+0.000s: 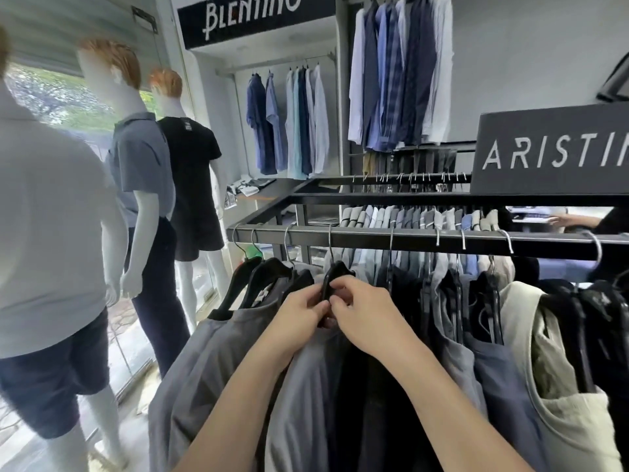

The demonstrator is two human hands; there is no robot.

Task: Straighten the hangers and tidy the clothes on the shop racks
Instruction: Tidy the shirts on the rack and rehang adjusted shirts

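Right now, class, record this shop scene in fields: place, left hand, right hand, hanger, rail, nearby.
place: clothes shop
left hand: pinches the black hanger
right hand: pinches the same hanger, fingertips meeting the left's
hanger: hook over the rail, grey shirt below
rail: dark, crowded with hangers
nearby: dressed mannequins at left

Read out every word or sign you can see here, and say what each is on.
"BLENTINO": black sign overhead.
"ARISTIN", cut off at the frame edge: black board atop the rack.
Tag on the black T-shirt: too small to read.
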